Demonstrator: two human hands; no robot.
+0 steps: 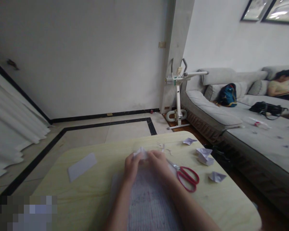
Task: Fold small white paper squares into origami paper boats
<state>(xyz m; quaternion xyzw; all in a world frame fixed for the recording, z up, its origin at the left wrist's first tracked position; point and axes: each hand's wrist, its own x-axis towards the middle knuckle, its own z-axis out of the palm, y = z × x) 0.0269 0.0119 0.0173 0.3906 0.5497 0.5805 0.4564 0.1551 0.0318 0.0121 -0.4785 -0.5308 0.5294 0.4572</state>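
My left hand (131, 166) and my right hand (160, 162) meet over the middle of a pale wooden table (91, 192). Both pinch a small folded white paper piece (141, 153) between their fingertips. Under my forearms lies a lined sheet of paper (146, 202). Red-handled scissors (186, 176) lie just right of my right hand, blades pointing toward it.
A white paper strip (82, 166) lies on the table's left. Three folded paper shapes (204, 156) and small scraps sit at the right edge. A grey sofa (255, 128) with a backpack, a bag and a seated person is at right; an exercise bike (178, 96) stands beyond.
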